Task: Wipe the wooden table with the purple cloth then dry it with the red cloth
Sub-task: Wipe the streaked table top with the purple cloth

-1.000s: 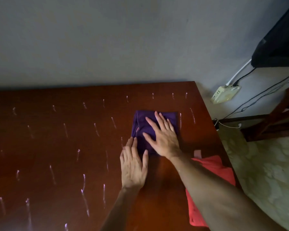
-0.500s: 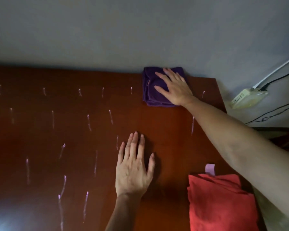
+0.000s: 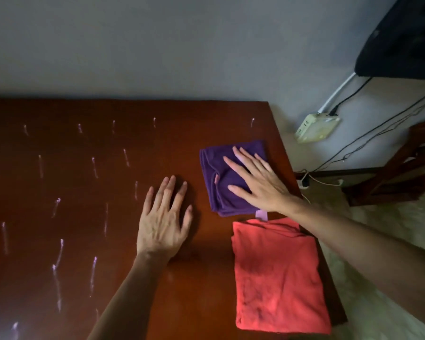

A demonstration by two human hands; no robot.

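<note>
The folded purple cloth (image 3: 214, 173) lies flat on the dark wooden table (image 3: 133, 111), near its right edge. My right hand (image 3: 258, 182) presses down on it, palm flat and fingers spread. My left hand (image 3: 163, 222) rests flat on the bare wood just left of the cloth, holding nothing. The folded red cloth (image 3: 277, 278) lies on the table's right side, right below the purple one, with a small pale tag between them. Several pale wet streaks cross the wood on the left and middle.
A grey wall stands behind the table's far edge. Right of the table, on the floor, are a pale power strip (image 3: 315, 127) with cables, a wooden chair (image 3: 402, 177) and a dark object (image 3: 402, 38) above them.
My right hand has slid the purple cloth from the table's far edge back toward me, close to the red cloth. My left hand stays flat on the wood.
</note>
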